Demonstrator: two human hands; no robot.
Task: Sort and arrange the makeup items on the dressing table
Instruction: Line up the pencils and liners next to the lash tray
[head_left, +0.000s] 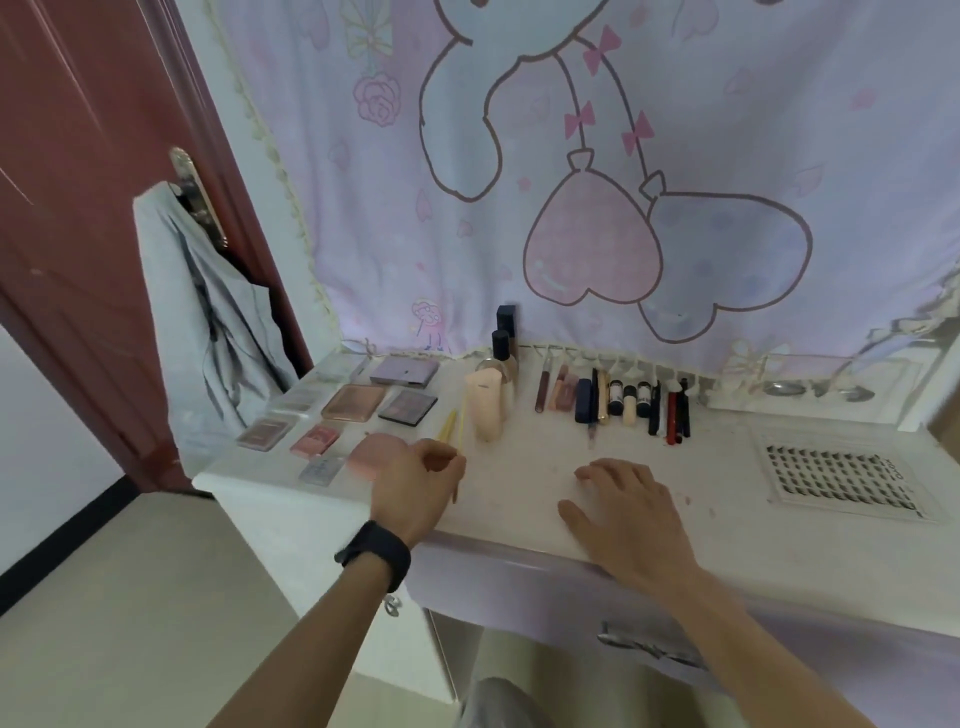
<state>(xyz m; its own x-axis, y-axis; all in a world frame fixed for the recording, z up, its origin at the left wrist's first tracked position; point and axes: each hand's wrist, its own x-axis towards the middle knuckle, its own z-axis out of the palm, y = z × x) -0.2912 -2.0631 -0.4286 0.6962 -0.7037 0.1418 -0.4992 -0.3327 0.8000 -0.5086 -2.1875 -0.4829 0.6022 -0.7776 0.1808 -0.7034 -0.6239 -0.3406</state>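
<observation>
Left hand (415, 486) pinching thin stick (456, 488); right hand (628, 512) flat, palm down.

Soft, even, fairly bright light, cool in tint; only faint shadows under the left hand (415, 486) and right hand (626, 506) on the surface (727, 499). Slightly blurred throughout, with the yellow stick (459, 441) smeared. Strong wide-angle bending at the edges, with the door (78, 208) curved.
</observation>
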